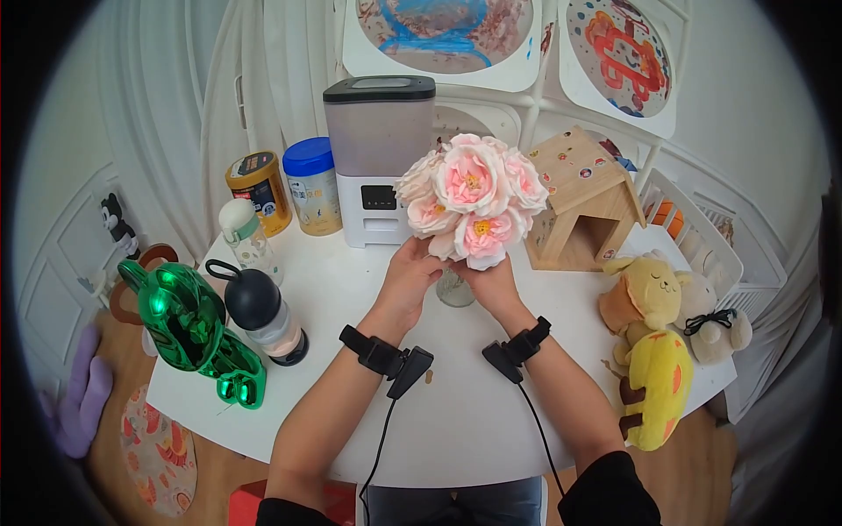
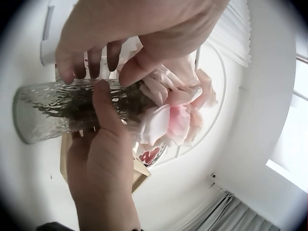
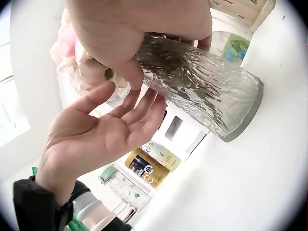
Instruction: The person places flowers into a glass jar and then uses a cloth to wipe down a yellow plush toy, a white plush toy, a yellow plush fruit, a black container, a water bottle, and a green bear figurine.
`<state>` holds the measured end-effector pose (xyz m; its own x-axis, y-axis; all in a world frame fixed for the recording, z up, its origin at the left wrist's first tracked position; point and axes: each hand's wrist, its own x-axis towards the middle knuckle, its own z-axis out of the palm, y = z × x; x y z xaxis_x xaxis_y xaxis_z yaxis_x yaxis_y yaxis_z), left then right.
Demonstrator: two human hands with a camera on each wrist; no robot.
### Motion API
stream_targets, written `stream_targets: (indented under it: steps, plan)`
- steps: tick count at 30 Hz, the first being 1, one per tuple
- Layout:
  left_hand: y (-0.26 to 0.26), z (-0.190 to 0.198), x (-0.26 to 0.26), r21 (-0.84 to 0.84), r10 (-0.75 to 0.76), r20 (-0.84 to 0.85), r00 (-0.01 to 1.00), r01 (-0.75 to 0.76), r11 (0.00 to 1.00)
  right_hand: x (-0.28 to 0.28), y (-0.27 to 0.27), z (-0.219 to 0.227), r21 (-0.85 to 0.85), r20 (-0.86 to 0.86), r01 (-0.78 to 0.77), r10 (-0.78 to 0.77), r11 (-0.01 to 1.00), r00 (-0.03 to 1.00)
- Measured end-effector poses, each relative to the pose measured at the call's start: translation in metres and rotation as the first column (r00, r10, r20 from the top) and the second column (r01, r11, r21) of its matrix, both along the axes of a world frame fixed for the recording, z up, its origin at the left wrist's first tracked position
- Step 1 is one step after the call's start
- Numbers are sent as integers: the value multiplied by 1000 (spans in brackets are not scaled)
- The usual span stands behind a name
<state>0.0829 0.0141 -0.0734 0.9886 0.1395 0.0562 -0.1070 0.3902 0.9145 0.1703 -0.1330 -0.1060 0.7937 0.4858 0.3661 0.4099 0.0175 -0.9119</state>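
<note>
A bunch of pale pink flowers [image 1: 474, 188] stands in a ribbed clear glass vase [image 3: 219, 96] at the middle of the white table. My right hand [image 1: 491, 287] grips the upper part of the vase, its thumb along the near side and its fingers behind the glass. On the other side my left hand [image 3: 103, 130] is held with relaxed, spread fingers, fingertips right at the glass just below the blooms. Dark green stems show through the vase wall. From the head view, the blooms cover the vase's mouth and some of the fingers.
Behind the flowers stands a white pet feeder [image 1: 380, 167], with a wooden house [image 1: 583, 202] to its right. Two cans, including a blue-lidded one [image 1: 312, 188], bottles and a shiny green figure [image 1: 189, 324] are at left. Plush toys [image 1: 653, 386] lie at the right edge.
</note>
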Motion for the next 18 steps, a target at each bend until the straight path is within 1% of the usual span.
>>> stream_targets:
  steps: [1, 2, 3, 4, 5, 6, 7, 8, 9, 10, 11, 12, 13, 14, 15, 16, 17, 18]
  plan:
    - [-1, 1, 0, 46, -1, 45, 999, -1, 999, -2, 1, -1, 4, -3, -6, 6, 1000, 1000]
    - [-3, -1, 3, 52, 2, 42, 999, -4, 999, -6, 2, -4, 48, -2, -22, 22, 999, 1000]
    - [-5, -5, 8, 126, 3, 84, 996, -13, 992, -9, 2, -7, 94, 1, -37, 37, 995, 999]
    - [-6, -10, 14, 199, -1, 124, 992, -23, 980, -10, 3, -17, 101, -2, -37, 38, 994, 999]
    - [-7, -14, 19, 204, -2, 118, 993, -22, 979, -7, 4, -31, 157, -138, 22, 0, 987, 990]
    - [-8, -16, 27, 307, -40, 142, 989, -6, 952, -3, 3, -43, 205, -271, 88, -30, 975, 962]
    - [-11, -17, 33, 406, -82, 165, 983, 8, 914, 3, -1, -50, 209, -271, 89, -30, 974, 962]
    - [-15, -15, 37, 412, -86, 168, 982, 9, 911, 9, -6, -53, 266, -375, 67, 39, 962, 926]
    - [-19, -13, 41, 470, -64, 221, 973, -49, 881, 17, -11, -56, 327, -467, 52, 114, 944, 877]
    - [-23, -10, 46, 524, -47, 274, 960, -108, 845, 24, -15, -61, 339, -460, 55, 115, 939, 881]
    - [-25, -8, 54, 536, -56, 277, 959, -106, 838, 30, -17, -65, 393, -495, 92, 126, 915, 860]
    - [-26, -5, 62, 545, -41, 214, 976, -85, 834, 35, -20, -70, 444, -529, 129, 143, 887, 837]
    - [-26, -6, 71, 552, -23, 151, 988, -65, 831, 37, -25, -70, 457, -525, 130, 149, 880, 838]
    - [-24, -14, 82, 564, -23, 152, 988, -67, 823, 39, -30, -69, 459, -565, 210, 101, 864, 819]
    - [-23, -24, 97, 580, -6, 227, 974, -130, 804, 41, -33, -68, 456, -602, 286, 55, 843, 797]
    - [-21, -29, 109, 591, 6, 304, 953, -193, 783, 43, -35, -70, 445, -571, 336, -26, 830, 821]
    - [-21, -28, 114, 601, -1, 312, 950, -197, 775, 45, -36, -71, 460, -564, 334, -19, 823, 825]
    - [-22, -29, 118, 671, 7, 381, 925, -281, 686, 47, -37, -72, 453, -578, 344, -23, 823, 816]
